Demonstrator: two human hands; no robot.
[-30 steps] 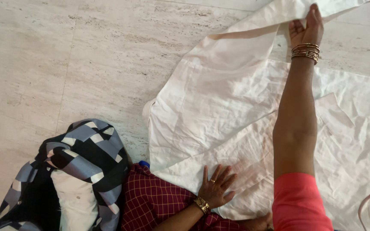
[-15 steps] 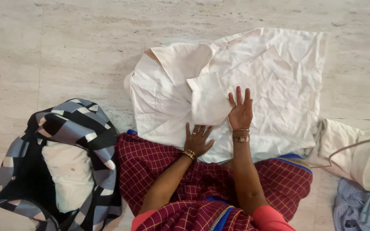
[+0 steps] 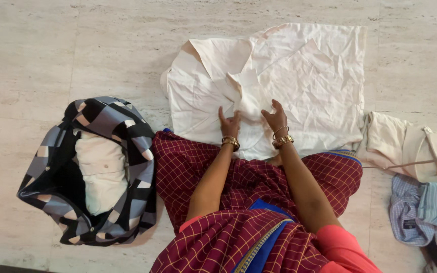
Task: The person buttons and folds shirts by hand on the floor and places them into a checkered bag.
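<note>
Both hands have drawn back toward her lap since a moment ago; the right hand (image 3: 275, 116), flat on the cloth before, now curls its fingers over a fold. The left hand (image 3: 229, 123) rests beside it, fingers bent on the fabric; whether it pinches, I cannot tell. 1 white shirt (image 3: 299, 76) lies on the floor (image 3: 51, 45). Left of the shirt, 1 checked bag (image 3: 122, 131). Right of it, 1 heap of clothes (image 3: 421, 177).
</note>
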